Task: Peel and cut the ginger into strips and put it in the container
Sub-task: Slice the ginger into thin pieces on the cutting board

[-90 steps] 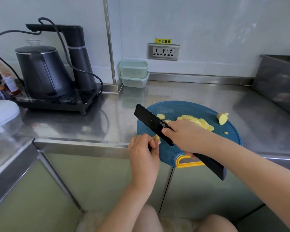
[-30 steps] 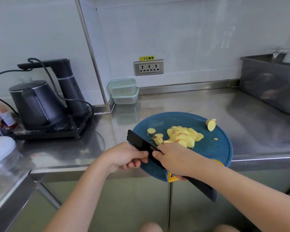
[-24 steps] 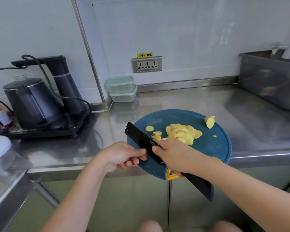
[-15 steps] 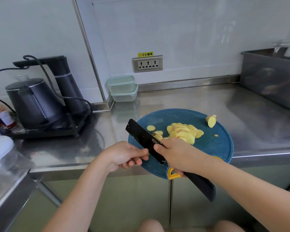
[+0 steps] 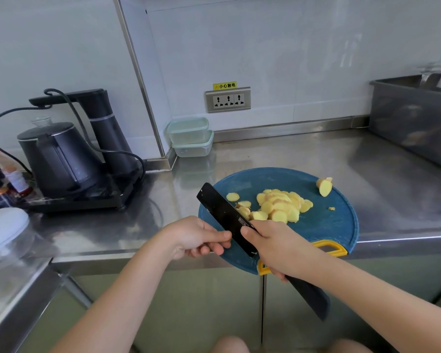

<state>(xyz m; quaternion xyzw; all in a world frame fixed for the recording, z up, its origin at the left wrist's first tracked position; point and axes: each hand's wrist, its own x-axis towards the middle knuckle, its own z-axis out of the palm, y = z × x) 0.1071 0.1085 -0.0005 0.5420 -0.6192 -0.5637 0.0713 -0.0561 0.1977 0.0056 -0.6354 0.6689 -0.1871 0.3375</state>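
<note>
Ginger slices (image 5: 281, 207): peeled, cut in rounds, heaped mid cutting board (image 5: 329, 225); stub (image 5: 324, 186) at 1 o'clock. Strips not yet cut; containers (image 5: 191, 137) at 11 o'clock apparently unfilled. Right hand (image 5: 273, 245) gripping knife (image 5: 224, 215); left hand (image 5: 196, 235) curled beside blade, contents unseen. Board overhanging bench (image 5: 316, 159) edge at 6 o'clock; open room from 12 to 3.

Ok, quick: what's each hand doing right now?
Left hand: fingers curled beside the knife blade; grip cannot be told.
Right hand: closed on the knife.
</note>
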